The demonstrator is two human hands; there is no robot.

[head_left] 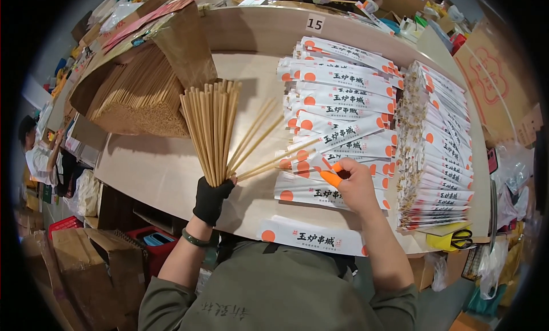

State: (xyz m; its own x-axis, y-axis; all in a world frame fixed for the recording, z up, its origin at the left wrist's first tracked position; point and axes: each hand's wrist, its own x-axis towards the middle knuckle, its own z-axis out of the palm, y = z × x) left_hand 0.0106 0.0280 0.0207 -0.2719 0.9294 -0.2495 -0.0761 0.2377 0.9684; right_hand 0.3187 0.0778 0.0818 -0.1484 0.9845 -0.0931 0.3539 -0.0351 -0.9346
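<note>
My left hand, in a black fingerless glove, grips the lower ends of a fanned bundle of wooden chopsticks. A few chopsticks splay out of it to the right, and some reach over the paper sleeves. My right hand, with orange covers on thumb and finger, pinches what looks like the end of a white paper chopstick sleeve; its fingertips partly hide it. Beyond that hand, one sleeve lies tilted across a pile of white sleeves with orange dots, at the chopsticks' far tips.
A large paper bag full of chopsticks lies at the left. On the right stands a tall stack of sleeves, with black-handled scissors near it. Flat sleeves lie at the table's near edge. A person is at far left.
</note>
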